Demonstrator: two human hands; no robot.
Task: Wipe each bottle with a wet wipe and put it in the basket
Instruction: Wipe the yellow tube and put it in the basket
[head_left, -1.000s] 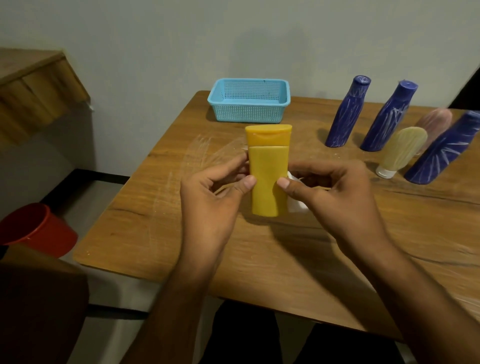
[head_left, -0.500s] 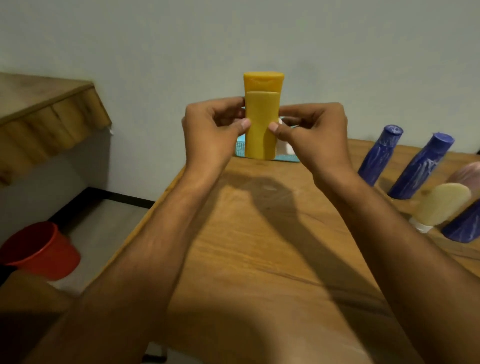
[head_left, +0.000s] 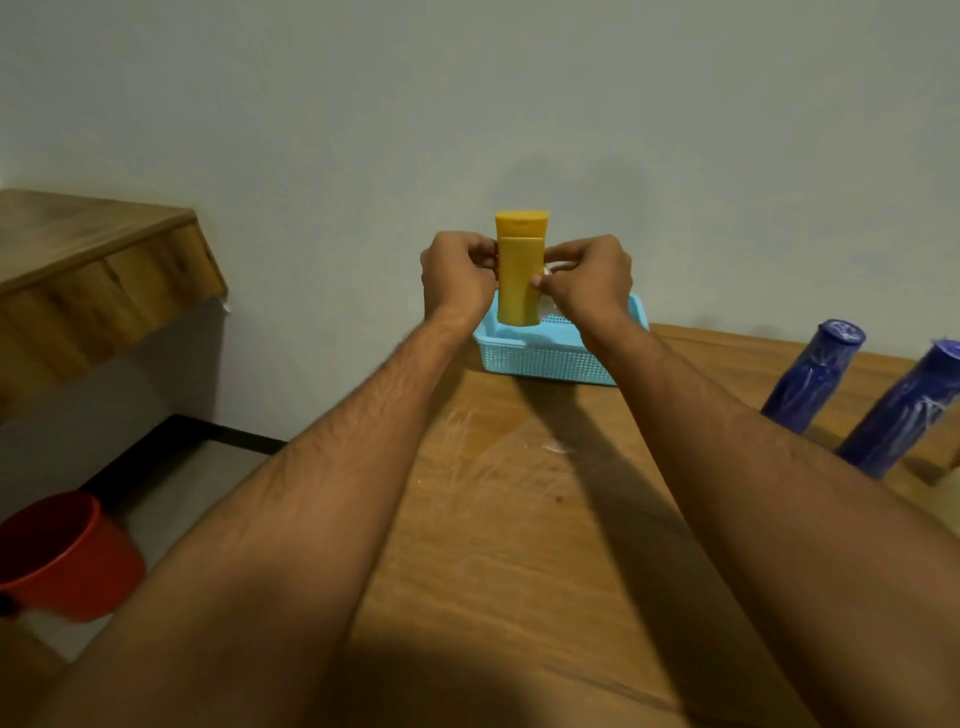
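Left hand (head_left: 457, 278) and right hand (head_left: 587, 280) raised at arm's length over the far end of the counter (head_left: 519, 519), both pinching the yellow bottle (head_left: 521, 280) from opposite sides, thumbs on the near face, remaining fingers curled round the edges. A scrap of white, likely the wet wipe (head_left: 549, 270), just visible tucked behind the right thumb; too little showing to be sure how held. Bottle upright, long axis vertical, wider cap end up, narrower end down, broad flat face toward the camera. Held midway between the two hands, neither clearly nearer; both arms stretched about equally. Lower end of the bottle overlapping the rim line of the blue basket (head_left: 550, 353), which sits directly beneath and slightly beyond, against the far wall. Whether the bottom is already inside the basket or just above it: cannot tell from this angle. Judgement: placing step under way; coming move a straight descent along the bottle's own axis, or a tilt to lay it flat. Basket appears to hold nothing else, as far as visible. Two dark blue bottles (head_left: 815, 379) standing at far right, well apart from the basket, presumably awaiting wiping. Red bucket (head_left: 67, 561) on the floor, near left, beyond the counter edge.
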